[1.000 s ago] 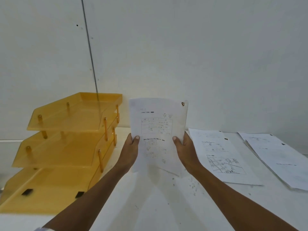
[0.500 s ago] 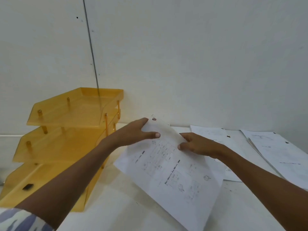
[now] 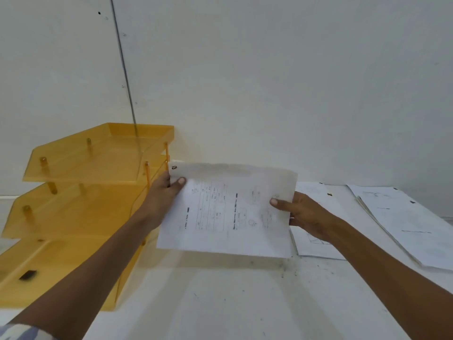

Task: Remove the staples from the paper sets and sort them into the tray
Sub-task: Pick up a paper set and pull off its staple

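The paper set is held sideways above the bench. The left hand pinches its edge at 10 o'clock (thumb on top, just under the staple), and the right hand grips its edge at 3 o'clock. The tray stands at its 9 o'clock. Half a second ago the set slanted down toward 5 o'clock; now it is level.

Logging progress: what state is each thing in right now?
White printed paper set: held above table, corner staple in place.
Left hand: grips its left edge.
Right hand: grips its right edge.
Orange plastic three-tier tray: top tier without paper.
Loose white paper sets: flat on table.
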A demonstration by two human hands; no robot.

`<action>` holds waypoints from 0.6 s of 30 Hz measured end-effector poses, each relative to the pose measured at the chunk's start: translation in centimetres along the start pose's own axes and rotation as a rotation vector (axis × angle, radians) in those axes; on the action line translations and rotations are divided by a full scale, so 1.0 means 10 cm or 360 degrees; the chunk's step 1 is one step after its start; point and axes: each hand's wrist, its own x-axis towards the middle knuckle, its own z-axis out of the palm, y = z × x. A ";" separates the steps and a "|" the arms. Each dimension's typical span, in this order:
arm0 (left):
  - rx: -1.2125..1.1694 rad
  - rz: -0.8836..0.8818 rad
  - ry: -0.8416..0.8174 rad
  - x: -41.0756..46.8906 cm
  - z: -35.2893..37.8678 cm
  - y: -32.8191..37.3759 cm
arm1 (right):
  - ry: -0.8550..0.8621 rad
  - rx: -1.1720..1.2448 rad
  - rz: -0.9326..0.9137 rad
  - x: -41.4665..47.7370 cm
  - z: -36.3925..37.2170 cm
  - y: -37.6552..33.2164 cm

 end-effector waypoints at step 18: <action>0.0091 0.0007 -0.0078 -0.23 0.07 -0.41 | 0.0522 0.0070 -0.0163 -0.03 0.29 0.34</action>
